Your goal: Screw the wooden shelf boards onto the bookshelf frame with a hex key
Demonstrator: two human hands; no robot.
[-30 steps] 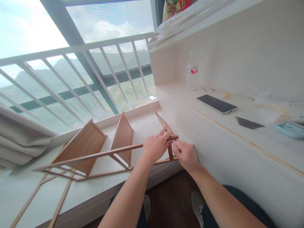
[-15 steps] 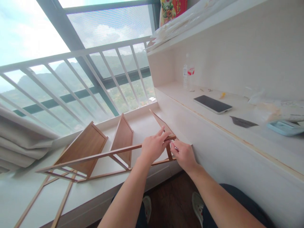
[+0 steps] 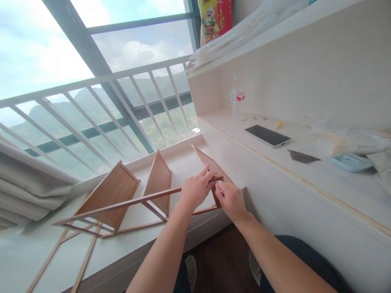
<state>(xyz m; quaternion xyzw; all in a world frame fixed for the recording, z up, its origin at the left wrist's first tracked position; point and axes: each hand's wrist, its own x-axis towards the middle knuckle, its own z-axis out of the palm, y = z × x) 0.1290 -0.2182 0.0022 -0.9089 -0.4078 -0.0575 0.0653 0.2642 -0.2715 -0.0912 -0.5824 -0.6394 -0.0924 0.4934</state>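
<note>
Two hands meet at the wooden rack frame [image 3: 134, 201] lying along the window ledge's [image 3: 33, 248] front edge: left hand [image 3: 195, 190] clamped on its rail, right hand [image 3: 229, 199] pinching a small metal tool [image 3: 219, 187], apparently fastening a joint, needing steady turning next.

We see a white desk [image 3: 305, 179] along the right wall, with a dark phone [image 3: 267, 136] lying flat on it. Near the phone lies a small dark sheet [image 3: 301, 156], and further right a pale blue tray [image 3: 351, 162] beside crumpled plastic bags [image 3: 351, 136]. A clear water bottle [image 3: 234, 99] with a red label stands upright at the far end of the desk. On the shelf above, a red and yellow packet [image 3: 214, 18] leans by the window. White railing bars [image 3: 100, 118] cross the glass, and a folded curtain [image 3: 27, 183] hangs at the left.
</note>
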